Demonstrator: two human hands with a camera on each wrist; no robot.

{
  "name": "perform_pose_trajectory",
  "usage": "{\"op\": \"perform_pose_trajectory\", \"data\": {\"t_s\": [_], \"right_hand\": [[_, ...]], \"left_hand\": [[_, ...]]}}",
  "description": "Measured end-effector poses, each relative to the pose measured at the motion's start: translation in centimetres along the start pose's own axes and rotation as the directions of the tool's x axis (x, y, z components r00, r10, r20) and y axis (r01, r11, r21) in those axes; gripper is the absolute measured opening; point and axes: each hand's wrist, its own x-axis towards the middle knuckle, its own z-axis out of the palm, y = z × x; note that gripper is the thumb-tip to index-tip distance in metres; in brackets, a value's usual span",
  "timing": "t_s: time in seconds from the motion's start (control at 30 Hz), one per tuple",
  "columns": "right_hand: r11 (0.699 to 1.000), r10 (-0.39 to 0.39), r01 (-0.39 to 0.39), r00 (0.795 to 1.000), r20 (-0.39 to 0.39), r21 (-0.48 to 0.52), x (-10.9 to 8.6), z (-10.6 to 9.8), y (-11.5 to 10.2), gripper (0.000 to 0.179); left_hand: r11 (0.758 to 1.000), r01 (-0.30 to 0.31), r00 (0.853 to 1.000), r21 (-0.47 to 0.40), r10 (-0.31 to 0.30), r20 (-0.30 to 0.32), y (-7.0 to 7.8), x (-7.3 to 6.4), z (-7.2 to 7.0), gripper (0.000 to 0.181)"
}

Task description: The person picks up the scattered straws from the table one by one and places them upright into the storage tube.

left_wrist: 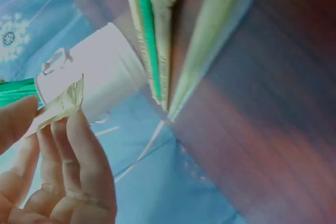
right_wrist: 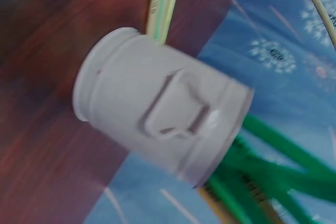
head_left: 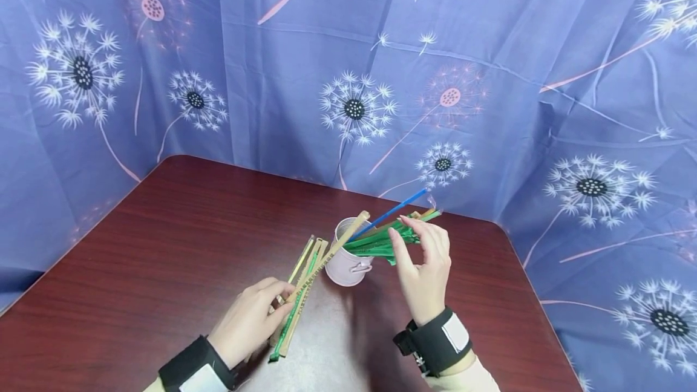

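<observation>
One small white pot (head_left: 348,265) stands on the one tabletop (head_left: 163,259). One blue straw (head_left: 392,212) leans out of it. Two hands are in view, left hand (head_left: 247,319) and right hand (head_left: 425,271). Wrapped straws (head_left: 305,277) number several (green and tan; the bundles overlap too much for an exact count).

I see even, bright light in the head view, soft sheen on the dark red wooden table (head_left: 163,271), both wrist views blurred.
</observation>
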Motion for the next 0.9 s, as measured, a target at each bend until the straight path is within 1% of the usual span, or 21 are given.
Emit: {"op": "perform_pose_trajectory", "data": {"t_s": [0.13, 0.17, 0.27, 0.4, 0.53, 0.6, 0.67, 0.73, 0.8, 0.9], "right_hand": [[0.992, -0.046, 0.043, 0.999, 0.028, 0.121, 0.2, 0.1, -1.6, 0.040], [0.987, -0.050, 0.044, 0.998, 0.038, 0.153, 0.2, 0.1, -1.9, 0.044], [0.975, -0.025, 0.011, 0.998, 0.058, 0.221, 0.2, 0.0, -2.9, 0.048], [0.960, -0.001, -0.016, 0.998, 0.060, 0.280, 0.3, -0.1, -3.8, 0.042], [0.951, -0.007, -0.011, 0.998, 0.057, 0.310, 0.6, -0.3, -4.4, 0.030], [0.949, -0.011, -0.007, 0.998, 0.054, 0.316, 0.7, -0.4, -4.6, 0.027], [0.945, -0.013, -0.004, 0.999, 0.051, 0.328, 0.7, -0.4, -4.8, 0.026], [0.940, -0.014, -0.001, 0.999, 0.042, 0.341, 0.7, -0.5, -4.8, 0.027], [0.935, -0.015, 0.006, 1.000, 0.022, 0.355, 0.8, -0.5, -4.8, 0.027], [0.927, -0.011, 0.023, 0.999, -0.035, 0.374, 1.0, -0.7, -4.7, 0.025]], "left_hand": [[0.997, -0.080, 0.995, -0.014, 0.079, -0.054, 0.5, 0.1, 0.0, 0.018], [0.995, -0.095, 0.993, -0.014, 0.094, -0.065, 0.6, 0.1, 0.0, 0.018], [0.991, -0.132, 0.988, -0.021, 0.129, -0.087, 1.0, 0.2, 0.0, 0.018], [0.983, -0.181, 0.978, -0.024, 0.178, -0.105, 1.2, 0.2, -0.1, 0.017], [0.973, -0.230, 0.966, -0.028, 0.225, -0.129, 1.2, 0.2, -0.1, 0.017], [0.969, -0.245, 0.961, -0.026, 0.240, -0.139, 1.2, 0.2, 0.0, 0.017], [0.969, -0.247, 0.960, -0.022, 0.241, -0.143, 1.2, 0.2, 0.0, 0.017], [0.974, -0.224, 0.966, -0.016, 0.220, -0.132, 1.1, 0.2, 0.0, 0.018], [0.984, -0.180, 0.978, -0.009, 0.178, -0.106, 1.1, 0.3, 0.0, 0.020], [0.995, -0.096, 0.994, 0.018, 0.097, -0.043, 1.0, 0.3, 0.0, 0.025]]}}
